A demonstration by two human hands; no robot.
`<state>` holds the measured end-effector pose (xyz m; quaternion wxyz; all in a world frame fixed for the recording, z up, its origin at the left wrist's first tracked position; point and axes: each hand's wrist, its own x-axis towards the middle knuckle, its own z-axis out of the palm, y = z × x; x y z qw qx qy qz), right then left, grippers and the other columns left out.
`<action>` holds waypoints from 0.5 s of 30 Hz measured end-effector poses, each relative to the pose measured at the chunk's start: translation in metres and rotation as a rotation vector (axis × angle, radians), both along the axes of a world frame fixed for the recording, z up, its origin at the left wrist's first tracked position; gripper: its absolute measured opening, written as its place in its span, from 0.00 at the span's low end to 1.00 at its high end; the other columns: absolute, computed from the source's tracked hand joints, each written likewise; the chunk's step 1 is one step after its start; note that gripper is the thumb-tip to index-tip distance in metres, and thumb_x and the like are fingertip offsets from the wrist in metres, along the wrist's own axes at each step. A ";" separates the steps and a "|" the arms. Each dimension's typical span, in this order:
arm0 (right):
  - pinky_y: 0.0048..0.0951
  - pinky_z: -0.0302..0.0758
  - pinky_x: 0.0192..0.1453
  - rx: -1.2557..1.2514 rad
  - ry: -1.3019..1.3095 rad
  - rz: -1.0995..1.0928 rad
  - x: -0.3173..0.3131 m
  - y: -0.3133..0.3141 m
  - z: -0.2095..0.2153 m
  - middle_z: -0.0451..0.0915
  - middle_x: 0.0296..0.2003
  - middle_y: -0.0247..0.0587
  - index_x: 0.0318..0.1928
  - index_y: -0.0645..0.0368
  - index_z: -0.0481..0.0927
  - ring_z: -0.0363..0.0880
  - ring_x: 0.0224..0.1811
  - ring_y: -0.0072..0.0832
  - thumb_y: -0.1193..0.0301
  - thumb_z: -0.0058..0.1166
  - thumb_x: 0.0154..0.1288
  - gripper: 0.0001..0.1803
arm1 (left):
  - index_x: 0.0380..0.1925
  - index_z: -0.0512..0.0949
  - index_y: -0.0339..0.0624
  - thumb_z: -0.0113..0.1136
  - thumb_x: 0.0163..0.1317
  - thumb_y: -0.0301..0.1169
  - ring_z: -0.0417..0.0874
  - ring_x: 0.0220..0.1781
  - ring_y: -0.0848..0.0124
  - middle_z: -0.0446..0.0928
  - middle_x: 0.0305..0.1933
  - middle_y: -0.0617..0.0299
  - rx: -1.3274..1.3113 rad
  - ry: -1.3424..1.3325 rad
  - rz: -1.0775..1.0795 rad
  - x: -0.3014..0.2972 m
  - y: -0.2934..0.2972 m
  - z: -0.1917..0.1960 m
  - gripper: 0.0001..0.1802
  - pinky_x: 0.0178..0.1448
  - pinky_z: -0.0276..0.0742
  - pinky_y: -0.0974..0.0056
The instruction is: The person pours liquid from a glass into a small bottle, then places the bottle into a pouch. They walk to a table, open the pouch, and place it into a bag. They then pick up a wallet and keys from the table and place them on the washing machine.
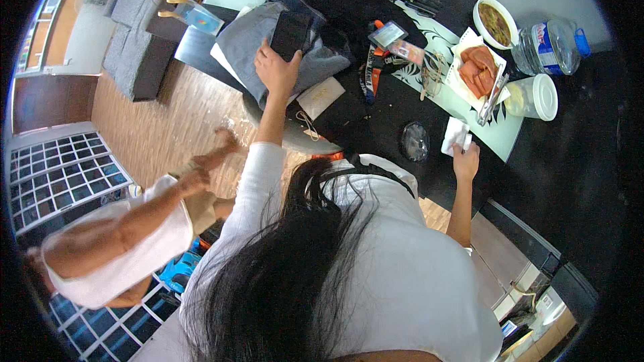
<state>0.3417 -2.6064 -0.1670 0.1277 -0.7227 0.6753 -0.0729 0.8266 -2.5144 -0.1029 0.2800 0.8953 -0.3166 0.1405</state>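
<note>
At the black counter, the nearly closed right hand is pinching a white tissue, and the half-curled left hand is holding a dark phone over gray clothes.

On my feed, a black smartphone faces me, dark, near the table's left edge; a bunched white tissue sits rightward.
</note>
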 end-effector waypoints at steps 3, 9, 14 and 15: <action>0.51 0.72 0.47 0.022 -0.023 -0.099 0.003 -0.001 -0.001 0.75 0.45 0.59 0.47 0.66 0.69 0.77 0.41 0.57 0.61 0.49 0.61 0.21 | 0.62 0.62 0.34 0.71 0.39 0.54 0.69 0.58 0.50 0.68 0.56 0.45 0.230 0.131 0.030 0.021 -0.005 -0.008 0.54 0.59 0.67 0.50; 0.53 0.72 0.43 -0.025 -0.051 -0.217 0.019 0.005 0.022 0.77 0.38 0.62 0.45 0.65 0.68 0.77 0.39 0.58 0.66 0.44 0.62 0.16 | 0.64 0.58 0.35 0.70 0.40 0.50 0.76 0.49 0.54 0.72 0.52 0.45 0.367 0.321 -0.148 0.046 0.000 -0.004 0.54 0.53 0.73 0.52; 0.50 0.72 0.43 -0.134 -0.301 -0.197 0.011 0.013 0.012 0.77 0.36 0.61 0.44 0.65 0.69 0.78 0.38 0.56 0.71 0.49 0.59 0.14 | 0.65 0.56 0.34 0.62 0.46 0.55 0.66 0.26 0.75 0.65 0.34 0.60 -0.657 1.937 -0.739 0.028 0.033 0.016 0.52 0.28 0.64 0.72; 0.50 0.72 0.44 -0.140 -0.281 -0.221 0.009 0.013 0.008 0.77 0.36 0.60 0.44 0.66 0.70 0.78 0.37 0.55 0.71 0.49 0.59 0.14 | 0.66 0.55 0.32 0.59 0.46 0.58 0.65 0.26 0.75 0.64 0.33 0.60 -0.768 2.163 -0.910 0.011 0.036 0.017 0.54 0.28 0.64 0.72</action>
